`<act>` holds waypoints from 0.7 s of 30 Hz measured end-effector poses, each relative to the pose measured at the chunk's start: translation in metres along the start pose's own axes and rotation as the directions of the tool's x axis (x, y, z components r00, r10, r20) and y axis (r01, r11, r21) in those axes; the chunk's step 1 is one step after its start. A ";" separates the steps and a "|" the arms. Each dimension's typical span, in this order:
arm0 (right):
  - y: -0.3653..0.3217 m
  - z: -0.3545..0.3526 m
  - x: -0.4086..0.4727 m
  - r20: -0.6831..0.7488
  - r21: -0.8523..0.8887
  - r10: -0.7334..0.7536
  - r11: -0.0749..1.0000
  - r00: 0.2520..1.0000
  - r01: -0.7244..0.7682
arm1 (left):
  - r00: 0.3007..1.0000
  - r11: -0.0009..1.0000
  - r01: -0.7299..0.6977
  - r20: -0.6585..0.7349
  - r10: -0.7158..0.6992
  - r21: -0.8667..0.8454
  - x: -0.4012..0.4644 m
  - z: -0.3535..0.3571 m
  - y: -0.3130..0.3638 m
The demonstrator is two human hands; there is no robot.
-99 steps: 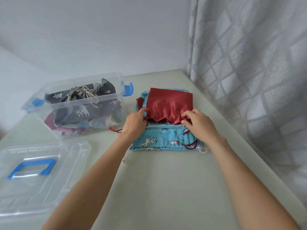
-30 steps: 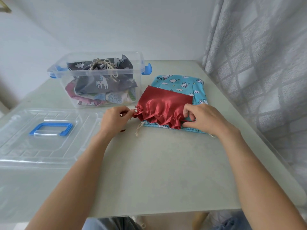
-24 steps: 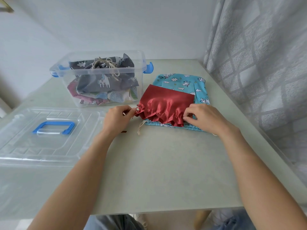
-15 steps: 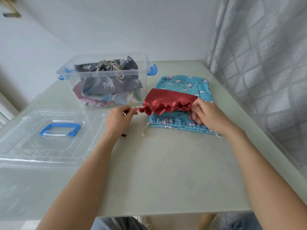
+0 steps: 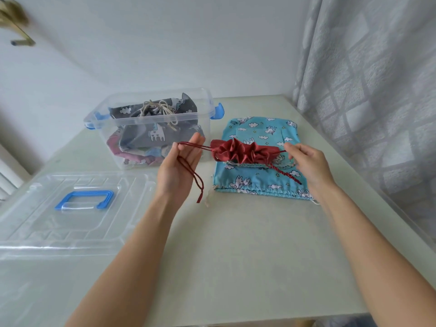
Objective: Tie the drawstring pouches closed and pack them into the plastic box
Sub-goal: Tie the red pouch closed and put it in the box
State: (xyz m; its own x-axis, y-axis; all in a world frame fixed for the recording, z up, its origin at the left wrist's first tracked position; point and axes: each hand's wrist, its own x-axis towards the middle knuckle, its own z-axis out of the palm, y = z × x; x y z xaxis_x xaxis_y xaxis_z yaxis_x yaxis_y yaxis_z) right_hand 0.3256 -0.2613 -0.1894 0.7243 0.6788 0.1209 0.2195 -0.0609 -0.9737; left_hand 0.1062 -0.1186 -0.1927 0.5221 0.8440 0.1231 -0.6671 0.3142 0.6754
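A red satin pouch [image 5: 240, 151] is bunched up tight along its mouth, stretched between my hands just above a blue cloud-print pouch [image 5: 259, 182] that lies flat on the table. My left hand [image 5: 180, 168], palm up, pinches the left red drawstring [image 5: 193, 171] with its thumb, and the cord's loose end hangs down over the palm. My right hand [image 5: 306, 162] pinches the right cord, whose tail [image 5: 283, 173] trails over the blue pouch. The clear plastic box [image 5: 207, 107] with blue latches stands at the back left and holds a tied grey pouch [image 5: 155, 133] on top of others.
The box's clear lid [image 5: 132, 185] with a blue handle lies flat at the left, next to my left forearm. A grey patterned curtain [image 5: 368, 90] hangs along the table's right edge. A white wall runs behind the table [image 5: 236, 244].
My hands have moved apart, pulling the cords sideways, and the red pouch's mouth has gathered from flat into a tight ruffle. It has also lifted off the blue pouch.
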 end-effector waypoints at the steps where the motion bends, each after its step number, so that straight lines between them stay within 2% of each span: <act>1: 0.002 0.003 0.002 -0.029 0.036 0.030 0.999 0.999 -0.029 | 1.000 0.999 0.006 -0.020 -0.007 -0.052 0.001 0.000 -0.002; 4: 0.011 0.004 0.004 -0.113 0.030 0.054 0.998 0.992 -0.051 | 0.995 0.983 0.004 -0.100 -0.023 -0.185 0.003 -0.003 -0.004; 6: 0.016 0.002 0.006 -0.184 0.018 0.050 0.999 0.982 -0.048 | 0.986 0.987 0.003 -0.167 -0.030 -0.160 0.004 -0.007 -0.001; 9: 0.019 0.002 0.007 -0.192 -0.002 0.037 0.999 0.981 -0.038 | 0.986 0.993 0.007 -0.169 0.014 0.121 -0.001 -0.009 0.004; 12: 0.008 0.002 0.007 -0.128 0.182 0.064 0.982 0.990 -0.040 | 0.993 0.921 -0.003 -0.111 0.050 0.389 -0.005 -0.006 0.004; 14: 0.000 0.001 0.007 0.017 0.479 0.080 0.874 0.997 -0.079 | 0.996 0.854 0.014 -0.080 0.032 0.520 -0.008 -0.005 0.001; 16: -0.001 0.000 0.006 0.209 0.732 0.086 0.647 0.974 -0.214 | 0.999 0.768 0.038 -0.051 -0.007 0.640 -0.010 -0.004 -0.003; 17: -0.001 0.000 0.005 0.267 0.776 0.088 0.571 0.960 -0.268 | 0.999 0.718 0.044 -0.036 -0.027 0.695 -0.011 -0.004 -0.006; 18: 0.002 0.000 0.005 0.288 0.786 0.111 0.540 0.951 -0.301 | 0.999 0.673 0.048 -0.022 -0.047 0.738 -0.011 -0.004 -0.008; 21: 0.009 0.002 0.006 0.267 0.749 0.218 0.566 0.939 -0.345 | 0.998 0.598 0.062 -0.043 -0.047 0.799 -0.009 -0.006 -0.010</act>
State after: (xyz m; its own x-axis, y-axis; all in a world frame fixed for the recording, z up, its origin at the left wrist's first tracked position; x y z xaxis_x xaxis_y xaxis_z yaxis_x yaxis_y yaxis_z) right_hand 0.3303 -0.2562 -0.1977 0.5529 0.8195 -0.1507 -0.6149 0.2792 -0.7375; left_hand 0.1048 -0.1272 -0.2048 0.5296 0.8461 0.0600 0.0580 -0.1067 0.9926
